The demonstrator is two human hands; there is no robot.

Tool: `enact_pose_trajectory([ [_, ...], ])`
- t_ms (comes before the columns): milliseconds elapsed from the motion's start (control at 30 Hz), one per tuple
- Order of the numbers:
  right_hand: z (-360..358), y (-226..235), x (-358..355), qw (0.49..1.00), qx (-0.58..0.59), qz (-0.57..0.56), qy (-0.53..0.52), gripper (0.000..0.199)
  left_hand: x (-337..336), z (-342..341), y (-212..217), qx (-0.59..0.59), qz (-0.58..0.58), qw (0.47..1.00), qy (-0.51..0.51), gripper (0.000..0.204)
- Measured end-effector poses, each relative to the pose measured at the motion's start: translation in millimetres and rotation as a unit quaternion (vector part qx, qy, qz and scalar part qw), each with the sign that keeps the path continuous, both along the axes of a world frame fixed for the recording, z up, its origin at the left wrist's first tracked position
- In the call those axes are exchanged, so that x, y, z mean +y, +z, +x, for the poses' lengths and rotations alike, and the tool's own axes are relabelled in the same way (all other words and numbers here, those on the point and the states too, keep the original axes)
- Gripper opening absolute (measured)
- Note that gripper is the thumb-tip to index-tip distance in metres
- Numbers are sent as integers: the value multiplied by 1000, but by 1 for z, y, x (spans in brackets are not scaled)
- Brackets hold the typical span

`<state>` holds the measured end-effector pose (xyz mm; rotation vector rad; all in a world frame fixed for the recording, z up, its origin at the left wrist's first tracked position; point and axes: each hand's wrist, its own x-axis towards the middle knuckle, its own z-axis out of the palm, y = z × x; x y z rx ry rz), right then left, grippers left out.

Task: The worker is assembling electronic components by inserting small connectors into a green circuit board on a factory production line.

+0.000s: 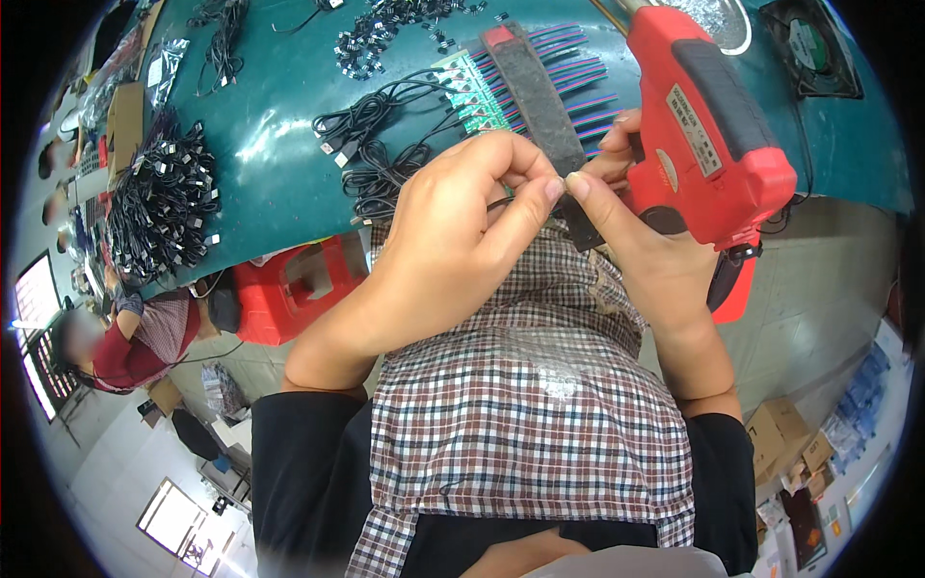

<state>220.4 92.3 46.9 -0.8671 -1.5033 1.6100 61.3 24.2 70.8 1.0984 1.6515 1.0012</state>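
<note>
My left hand [472,212] is closed in a pinch on a thin black cable [498,203] near the table's front edge. Its thumb tip meets the fingertips of my right hand [650,241], also pinched; what lies between them is too small to make out. A red soldering gun [689,125] with a dark grip covers part of my right hand, and I cannot tell whether that hand supports it. Just beyond my fingers, a long dark bar [540,96] lies across several coloured ribbon wires [593,72]. Beside it is a strip of small green circuit boards [472,91] with black cables attached.
Coiled black cables [376,144] lie left of the boards. A big bundle of cables [164,202] sits at the table's left edge, small connectors [371,48] at the back. A fan [809,48] stands far right. A red stool [299,289] and another person [145,337] are at left.
</note>
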Motion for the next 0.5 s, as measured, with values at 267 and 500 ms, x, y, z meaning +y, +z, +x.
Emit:
enact_pose_trajectory([
  [267,6,0,7,999,-13,17,29,48,-7,4,3,24,18,999,22,9],
  [500,35,9,-4,996,-42,-33,-67,34,-13,-19,-2,295,32,954,50,10],
])
